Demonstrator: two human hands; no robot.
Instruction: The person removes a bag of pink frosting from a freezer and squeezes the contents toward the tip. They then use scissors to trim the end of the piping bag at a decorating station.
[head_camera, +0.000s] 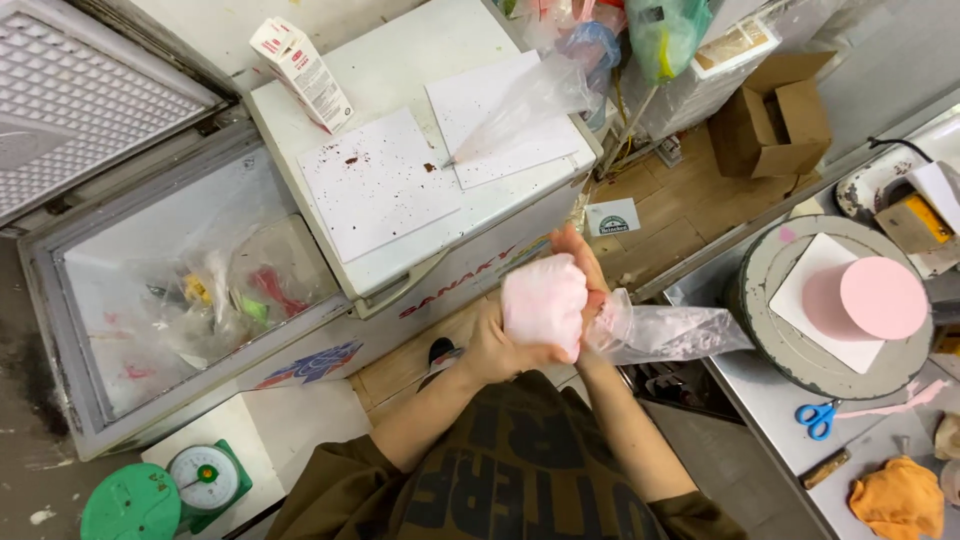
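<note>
My left hand and my right hand together grip a clear piping bag filled with pink cream, held in front of my chest. The bag's empty plastic tail trails off to the right. On the metal counter to the right, a pink frosted cake sits on a white square board on a grey round turntable.
An open chest freezer holds bagged items at left. Its shut white lid section carries papers, a carton and an empty plastic bag. Blue scissors and an orange cloth lie on the counter. A green scale stands at lower left.
</note>
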